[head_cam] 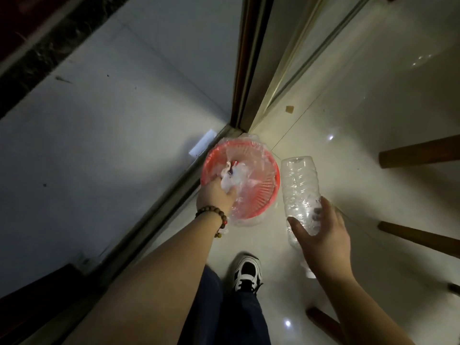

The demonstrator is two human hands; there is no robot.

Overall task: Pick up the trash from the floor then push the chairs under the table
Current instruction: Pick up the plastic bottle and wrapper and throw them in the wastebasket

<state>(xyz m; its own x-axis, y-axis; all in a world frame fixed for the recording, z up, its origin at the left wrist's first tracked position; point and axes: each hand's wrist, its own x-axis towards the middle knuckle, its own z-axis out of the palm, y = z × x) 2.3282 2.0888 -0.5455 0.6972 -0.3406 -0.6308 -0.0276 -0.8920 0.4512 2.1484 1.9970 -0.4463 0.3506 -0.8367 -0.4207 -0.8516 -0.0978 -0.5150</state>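
Dropping crumpled wrapper (230, 179) into red basket (258, 170), lined with clear bag, standing on floor (348, 125) by corner of door track. Left hand (216, 195) clenched round wrapper, over near rim of basket. Right hand (323, 232) grasping clear plastic bottle (298, 190) at lower half, long axis pointing away, base far, neck toward body. Bottle just right of basket, so right hand nearer; likely short swing leftward to tip in. Chair legs (418, 151) at right, not yet pushed.
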